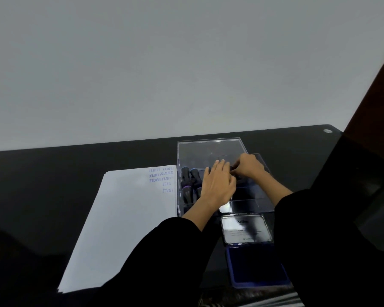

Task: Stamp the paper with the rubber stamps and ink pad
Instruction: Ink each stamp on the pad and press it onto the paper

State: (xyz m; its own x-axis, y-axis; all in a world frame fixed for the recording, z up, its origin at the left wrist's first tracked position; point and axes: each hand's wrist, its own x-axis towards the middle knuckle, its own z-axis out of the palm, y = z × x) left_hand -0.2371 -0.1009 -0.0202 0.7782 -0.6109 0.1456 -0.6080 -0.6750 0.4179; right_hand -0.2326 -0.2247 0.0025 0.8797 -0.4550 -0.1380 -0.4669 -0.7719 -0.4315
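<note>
Black sleeves [164, 251] are seen nearest; both hands are placed over the clear box [208, 149] toward the far edge of the desk [53, 173].
A paper stack [124, 218] is laid just beside the box's left wall, with blue SAMPLE/FRAGILE prints [162, 176] at its far right corner. Black-handled stamps [190, 176] are kept in the box's left compartments. The left hand [220, 185] is held flat over the box, fingers straight, nothing gripped. The right hand [249, 167] is curled round a dark stamp [233, 172], mostly hidden by the fingers. The ink pad [255, 267] is set open at the near desk edge, its lid [246, 229] folded back against the box front.
</note>
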